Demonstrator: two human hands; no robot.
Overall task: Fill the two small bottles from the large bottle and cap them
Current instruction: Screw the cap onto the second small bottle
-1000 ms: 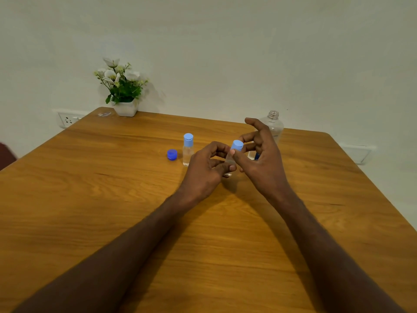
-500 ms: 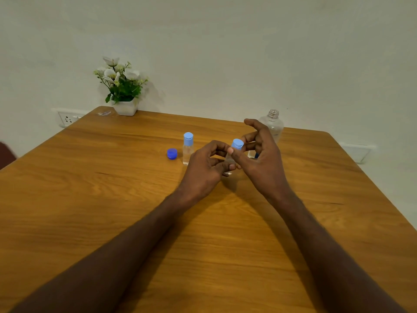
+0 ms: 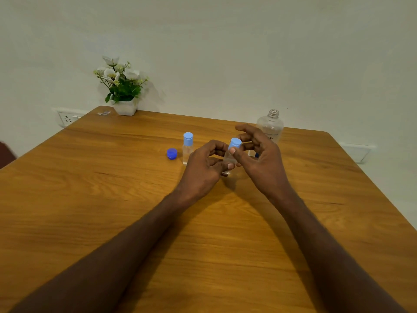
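Head view: looks forward and down over a wooden table (image 3: 112,199) set against a pale wall.
Left hand (image 3: 204,169): fingers curl round the lower body of a small clear bottle (image 3: 228,159), thumb tip against its front; bottle is held near the table centre, its base close to the surface, contact with the wood not clear.
Right hand (image 3: 259,157): thumb and fingers pinch the light blue cap (image 3: 235,143) sitting on that bottle's neck; index finger is raised and arched above the cap.
Cap seating: appears to be on the neck, slightly tilted; whether fully tightened cannot be told.
Second small bottle (image 3: 187,147): stands upright just left of the left hand, apart from it, with its own light blue cap on.
Large bottle (image 3: 270,126): clear, upright, uncapped, threaded neck exposed; stands behind the right hand near the far table edge, lower part hidden by the fingers.
Dark blue cap (image 3: 172,153): lies loose on the table just left of the second small bottle.
Potted plant (image 3: 121,86): white flowers in a white pot at the far left corner.
Wall socket (image 3: 67,118): white, left of the table's far corner.
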